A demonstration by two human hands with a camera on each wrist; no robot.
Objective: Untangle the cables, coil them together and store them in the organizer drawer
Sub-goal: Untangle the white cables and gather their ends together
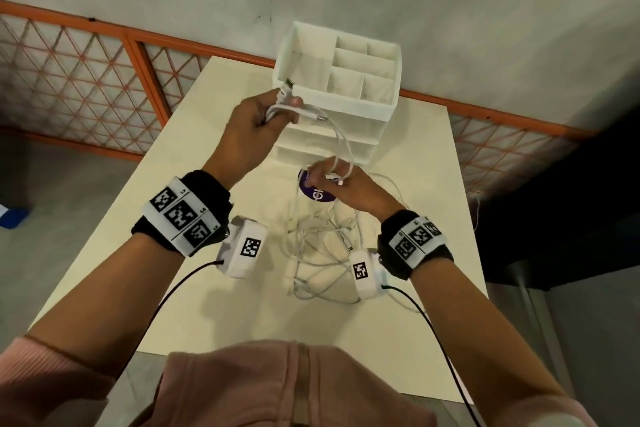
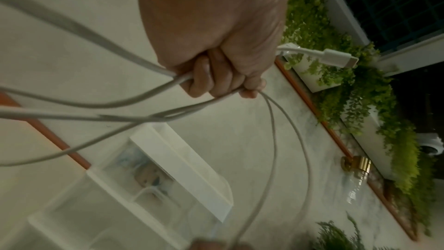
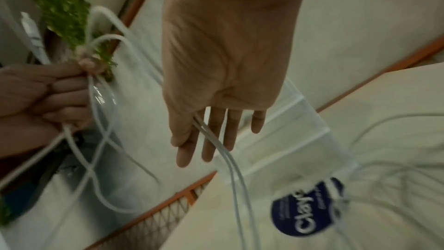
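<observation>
White charging cables [image 1: 322,246], thin and rubber-sheathed, lie mostly as a loose tangle on the cream-coloured desk [image 1: 408,156], between the person's two wrists and in front of the white plastic organizer with drawers [image 1: 367,104]. A few strands have been lifted clear of that heap. The left hand [image 1: 258,128] is raised in front of the organizer's upper part, its fingers curled tight round a gathered bunch of loops, with a white plug end [image 2: 336,57] sticking out past the thumb side. From that fist a doubled strand [image 1: 344,146] hangs in an arc down and to the right, to the right hand [image 1: 341,184], which sits lower and nearer the desk. The right hand's fingers [image 3: 216,136] are nearly straight in the wrist view, and two strands run lengthways between them; the hand guides the cable loosely and does not clamp it.

So the free length runs from the upper-left fist down to the lower-right hand, then on into the tangle below. The right hand is the nearer one to the pile, and it seems best placed to feed slack upward while the left hand takes on each new loop. A round dark-blue label [image 1: 317,192] lies on the desk just beside the right hand's fingers. The drawers look shut, so storing is judged to be some way off.
</observation>
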